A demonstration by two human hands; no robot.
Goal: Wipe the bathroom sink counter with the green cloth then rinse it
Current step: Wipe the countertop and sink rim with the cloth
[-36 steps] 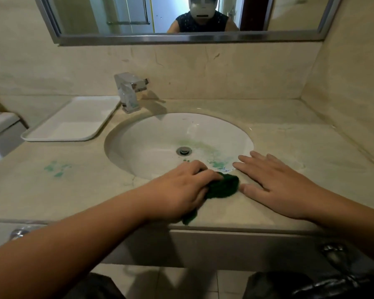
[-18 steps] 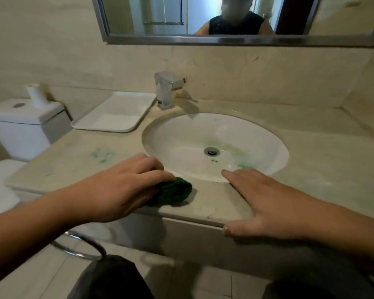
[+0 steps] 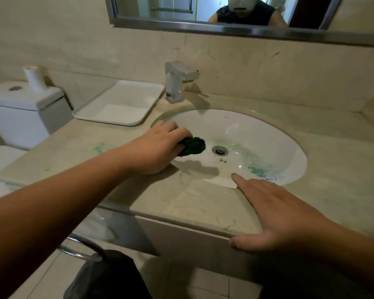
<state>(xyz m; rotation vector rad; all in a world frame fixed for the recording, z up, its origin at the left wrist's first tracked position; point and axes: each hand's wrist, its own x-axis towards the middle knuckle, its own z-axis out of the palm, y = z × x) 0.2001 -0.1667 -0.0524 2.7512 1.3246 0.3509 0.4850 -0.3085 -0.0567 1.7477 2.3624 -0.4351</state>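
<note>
My left hand (image 3: pixel 158 145) is shut on the dark green cloth (image 3: pixel 192 145), bunched up and held over the left inner side of the white sink basin (image 3: pixel 268 134), just left of the drain (image 3: pixel 220 150). My right hand (image 3: pixel 276 214) lies flat and open on the beige marble counter (image 3: pixel 192 201) at its front edge, fingers pointing toward the basin rim. Green smears mark the basin right of the drain and the counter (image 3: pixel 99 147) to the left. The chrome tap (image 3: pixel 177 80) stands behind the basin, with no water running.
A white tray (image 3: pixel 121 104) sits on the counter left of the tap. A toilet cistern (image 3: pixel 24 106) with a paper roll stands at far left. A mirror (image 3: pixel 203 9) hangs above. Below the counter are a chrome ring and a dark bag (image 3: pixel 104 275).
My left hand carried the cloth from the counter's front edge leftward, then up over the rim into the basin. My right hand slid back toward the front edge. The view shifted left.
</note>
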